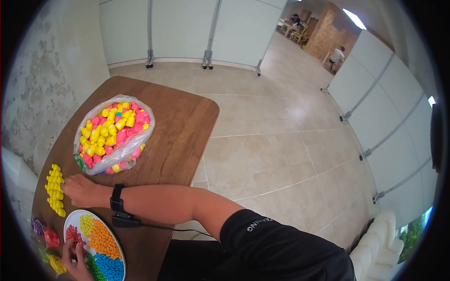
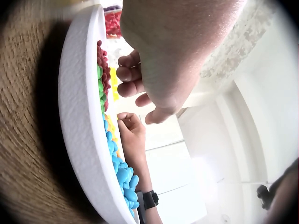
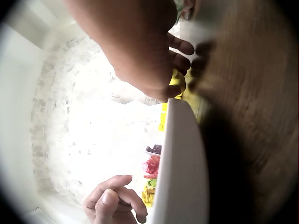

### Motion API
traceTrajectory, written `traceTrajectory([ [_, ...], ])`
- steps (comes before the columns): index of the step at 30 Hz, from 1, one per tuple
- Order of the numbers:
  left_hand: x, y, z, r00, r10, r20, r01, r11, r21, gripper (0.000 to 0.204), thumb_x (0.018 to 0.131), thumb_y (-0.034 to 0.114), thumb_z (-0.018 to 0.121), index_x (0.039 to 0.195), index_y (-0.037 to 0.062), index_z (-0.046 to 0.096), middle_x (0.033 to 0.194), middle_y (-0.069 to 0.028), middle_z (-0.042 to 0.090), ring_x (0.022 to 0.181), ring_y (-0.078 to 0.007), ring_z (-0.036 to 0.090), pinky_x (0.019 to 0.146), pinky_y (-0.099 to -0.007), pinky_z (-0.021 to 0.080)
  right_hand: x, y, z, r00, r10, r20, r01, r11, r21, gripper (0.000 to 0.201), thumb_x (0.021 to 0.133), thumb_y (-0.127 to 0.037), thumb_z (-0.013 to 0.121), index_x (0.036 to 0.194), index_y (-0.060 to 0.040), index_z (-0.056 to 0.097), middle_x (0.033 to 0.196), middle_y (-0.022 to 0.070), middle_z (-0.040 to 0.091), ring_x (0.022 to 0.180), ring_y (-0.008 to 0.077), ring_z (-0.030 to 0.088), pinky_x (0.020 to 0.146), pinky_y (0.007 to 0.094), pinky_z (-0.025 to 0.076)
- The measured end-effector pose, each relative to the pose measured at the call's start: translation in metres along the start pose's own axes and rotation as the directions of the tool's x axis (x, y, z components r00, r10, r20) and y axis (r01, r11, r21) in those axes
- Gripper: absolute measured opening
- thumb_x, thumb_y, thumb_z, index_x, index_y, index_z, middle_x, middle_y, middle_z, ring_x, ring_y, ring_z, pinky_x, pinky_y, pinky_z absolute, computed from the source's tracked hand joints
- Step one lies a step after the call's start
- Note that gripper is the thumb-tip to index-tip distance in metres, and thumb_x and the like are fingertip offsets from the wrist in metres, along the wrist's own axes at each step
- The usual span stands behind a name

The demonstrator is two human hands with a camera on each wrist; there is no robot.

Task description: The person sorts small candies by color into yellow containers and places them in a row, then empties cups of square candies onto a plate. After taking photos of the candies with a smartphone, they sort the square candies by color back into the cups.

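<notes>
My right hand (image 1: 83, 191) is beside a cluster of yellow bottle-shaped pieces (image 1: 55, 191) at the table's left edge. In the right wrist view, the fingers and thumb of that hand (image 3: 156, 60) pinch a yellow piece (image 3: 176, 81). Over the red pieces of a white plate (image 1: 123, 253) hovers my left hand (image 1: 77, 263). Its fingers (image 2: 132, 73) hang loosely bent above the plate in the left wrist view, with nothing visible between them. The plate holds small pieces sorted by colour: red, yellow, orange, blue (image 1: 108, 267) and green.
A clear plastic bag (image 1: 123, 157) of yellow and pink bottle-shaped pieces stands on the wooden table (image 1: 176, 140). Containers with red (image 1: 51, 238), purple and yellow contents are at the left edge. A cable runs from the right wrist. Beyond are a wall and white partitions.
</notes>
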State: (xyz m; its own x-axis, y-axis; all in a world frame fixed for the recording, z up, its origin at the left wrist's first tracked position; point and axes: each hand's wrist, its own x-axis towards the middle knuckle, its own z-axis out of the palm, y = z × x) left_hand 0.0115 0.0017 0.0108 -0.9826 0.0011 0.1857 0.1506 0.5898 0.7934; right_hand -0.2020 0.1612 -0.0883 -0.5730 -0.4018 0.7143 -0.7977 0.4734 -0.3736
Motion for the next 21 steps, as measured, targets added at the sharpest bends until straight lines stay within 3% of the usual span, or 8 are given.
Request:
traceTrajectory([
  [2, 0.001, 0.004, 0.002, 1.0, 0.026, -0.009, -0.026, 0.999, -0.032, 0.029, 0.104, 0.002, 0.066, 0.131, -0.0101, 0.066, 0.133, -0.0183, 0.071, 0.112, -0.0252, 0.072, 0.094, -0.0333, 0.059, 0.006, -0.011, -0.019, 0.996, 0.043, -0.083, -0.033, 0.992, 0.125, 0.026, 0.072, -0.008, 0.072, 0.096, 0.0003, 0.067, 0.091, 0.0206, 0.068, 0.088, 0.0421, 0.067, 0.081, 0.0508, 0.052],
  [6, 0.002, 0.006, 0.004, 0.997, 0.043, -0.057, -0.04, 0.998, 0.041, 0.032, 0.103, 0.003, 0.069, 0.131, -0.0099, 0.064, 0.126, -0.0196, 0.074, 0.106, -0.0253, 0.074, 0.091, -0.0325, 0.061, 0.02, -0.052, -0.051, 0.989, 0.116, -0.096, -0.094, 0.974, 0.208, 0.021, 0.068, -0.011, 0.072, 0.084, 0.0018, 0.067, 0.08, 0.0224, 0.068, 0.083, 0.0437, 0.068, 0.076, 0.0527, 0.052],
  [8, 0.002, 0.003, 0.006, 0.994, -0.008, -0.105, 0.009, 1.0, 0.014, 0.032, 0.102, 0.003, 0.07, 0.132, -0.0086, 0.065, 0.123, -0.0193, 0.074, 0.103, -0.0238, 0.074, 0.089, -0.032, 0.061, 0.017, -0.076, -0.06, 0.997, 0.072, 0.027, -0.077, 0.955, 0.286, 0.022, 0.063, -0.016, 0.074, 0.072, 0.0021, 0.066, 0.068, 0.0222, 0.065, 0.079, 0.0427, 0.069, 0.07, 0.0517, 0.052],
  [10, 0.001, 0.0, 0.006, 0.986, -0.06, -0.152, 0.059, 0.998, -0.013, 0.032, 0.102, 0.003, 0.07, 0.132, -0.0073, 0.066, 0.12, -0.0191, 0.075, 0.101, -0.0224, 0.074, 0.087, -0.0315, 0.061, 0.008, -0.098, -0.067, 0.999, 0.013, 0.042, -0.026, 0.938, 0.346, 0.023, 0.06, -0.017, 0.074, 0.069, 0.0021, 0.066, 0.065, 0.0214, 0.063, 0.077, 0.0421, 0.068, 0.069, 0.0504, 0.051],
  [14, 0.0, -0.039, -0.008, 0.985, 0.074, -0.154, -0.063, 0.995, 0.076, 0.039, 0.099, 0.003, 0.073, 0.136, -0.0059, 0.065, 0.11, -0.0157, 0.075, 0.09, -0.0191, 0.069, 0.081, -0.0311, 0.057, 0.0, -0.113, -0.067, 0.979, -0.154, 0.135, 0.094, 0.923, 0.372, 0.027, 0.054, -0.021, 0.075, 0.065, 0.0022, 0.065, 0.063, 0.02, 0.062, 0.071, 0.0402, 0.064, 0.067, 0.0469, 0.048],
  [15, 0.0, -0.04, -0.008, 0.982, 0.138, -0.128, -0.123, 0.986, 0.116, 0.041, 0.098, 0.004, 0.074, 0.136, -0.0062, 0.065, 0.108, -0.0148, 0.074, 0.087, -0.0188, 0.068, 0.079, -0.0314, 0.055, -0.002, -0.113, -0.066, 0.979, -0.154, 0.136, 0.093, 0.923, 0.374, 0.027, 0.054, -0.021, 0.075, 0.065, 0.0022, 0.065, 0.063, 0.02, 0.062, 0.071, 0.0402, 0.064, 0.067, 0.0469, 0.048],
  [19, -0.003, -0.041, -0.006, 0.991, 0.106, -0.085, -0.098, 0.991, 0.095, 0.041, 0.097, 0.006, 0.075, 0.135, -0.0077, 0.066, 0.108, -0.0141, 0.075, 0.088, -0.0196, 0.066, 0.08, -0.0322, 0.054, -0.008, -0.114, -0.064, 0.98, -0.154, 0.129, 0.094, 0.919, 0.384, 0.026, 0.053, -0.019, 0.074, 0.065, 0.0021, 0.064, 0.064, 0.0197, 0.062, 0.07, 0.0398, 0.063, 0.068, 0.0467, 0.047],
  [21, -0.001, -0.041, -0.003, 0.979, 0.177, -0.101, -0.175, 0.984, 0.029, 0.036, 0.098, 0.008, 0.074, 0.13, -0.0074, 0.069, 0.107, -0.0136, 0.075, 0.089, -0.0192, 0.066, 0.081, -0.0328, 0.054, -0.008, -0.115, -0.063, 0.98, -0.151, 0.132, 0.086, 0.912, 0.401, 0.026, 0.053, -0.019, 0.074, 0.065, 0.0021, 0.064, 0.064, 0.0198, 0.062, 0.071, 0.0399, 0.063, 0.068, 0.0467, 0.048],
])
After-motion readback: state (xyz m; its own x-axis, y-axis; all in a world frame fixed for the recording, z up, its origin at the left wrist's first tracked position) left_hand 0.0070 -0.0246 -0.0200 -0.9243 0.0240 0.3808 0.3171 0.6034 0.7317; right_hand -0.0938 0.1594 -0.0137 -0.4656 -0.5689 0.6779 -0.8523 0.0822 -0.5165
